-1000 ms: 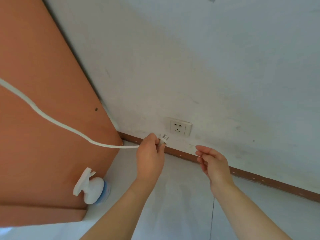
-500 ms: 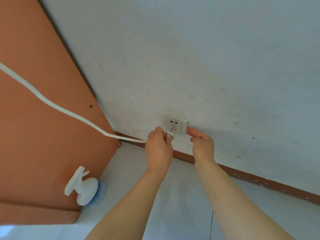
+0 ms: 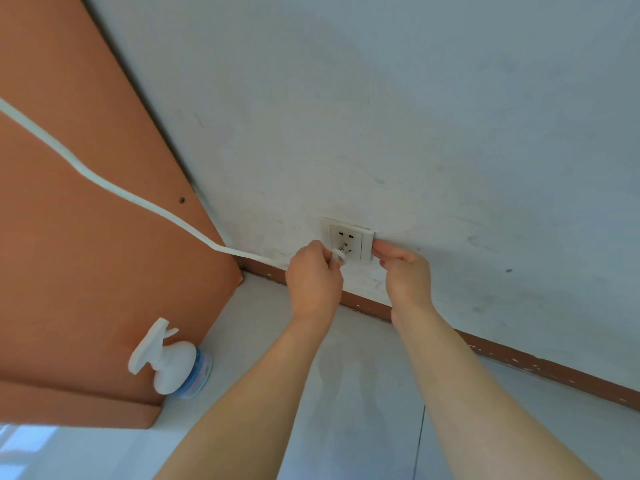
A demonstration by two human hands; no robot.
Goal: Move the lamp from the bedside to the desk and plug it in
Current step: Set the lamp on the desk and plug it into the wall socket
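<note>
Now plug (image 3: 337, 255) pinched in closed left hand (image 3: 313, 277), prongs at lower slots of wall socket (image 3: 348, 239), seemingly not yet seated. Right hand (image 3: 403, 268) loosely curled, nothing gripped, fingertips (image 3: 378, 244) pressed on socket's right edge. White cord (image 3: 114, 188) trails left across orange panel (image 3: 86, 237). Lamp not seen. Prongs best squared to slots, then pushed straight; plate braced, cord slack kept.

Pale floor (image 3: 363, 393), spray bottle (image 3: 173, 365) lying sideways

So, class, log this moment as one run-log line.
step: plugging in | left hand: holds plug, prongs at socket | right hand: fingertips on socket's right edge | cord: trails left | seated: cannot tell
</note>
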